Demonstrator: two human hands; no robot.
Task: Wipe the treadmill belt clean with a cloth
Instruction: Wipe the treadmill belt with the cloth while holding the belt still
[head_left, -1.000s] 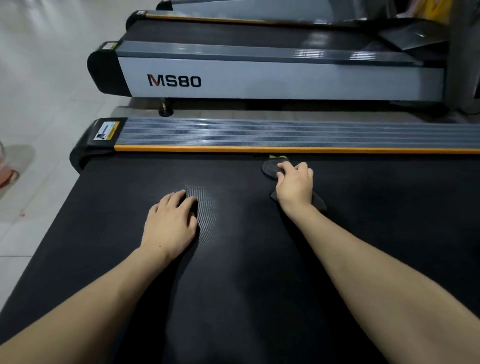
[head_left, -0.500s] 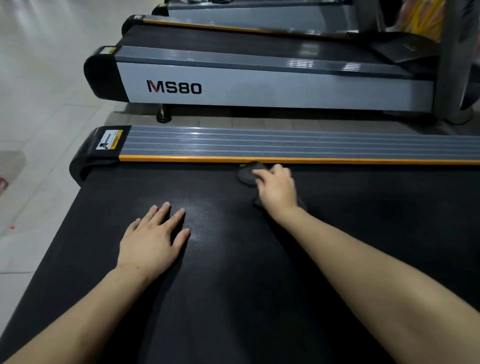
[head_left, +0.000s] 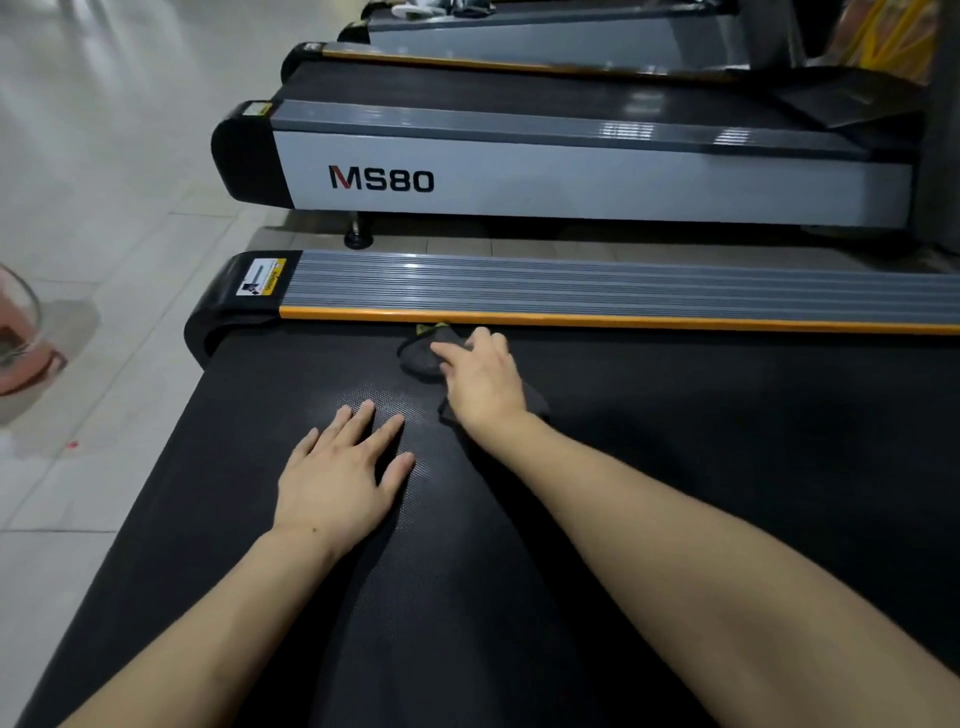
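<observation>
The black treadmill belt (head_left: 675, 467) fills the lower part of the view. A dark cloth (head_left: 422, 354) with a bit of yellow-green at its far edge lies on the belt close to the orange-trimmed side rail (head_left: 623, 299). My right hand (head_left: 483, 382) presses down on the cloth with its fingers stretched over it; most of the cloth is hidden under the palm. My left hand (head_left: 340, 480) lies flat on the bare belt, fingers spread, a little nearer to me and to the left of the cloth.
A second treadmill marked MS80 (head_left: 519, 171) stands parallel just beyond the side rail, and a third (head_left: 519, 36) lies behind it. White tiled floor (head_left: 104, 182) is on the left, with a pink container (head_left: 21, 343) at the left edge.
My right hand has slid the cloth leftward along the belt's far edge beside the rail. My left hand has spread flat on the belt.
</observation>
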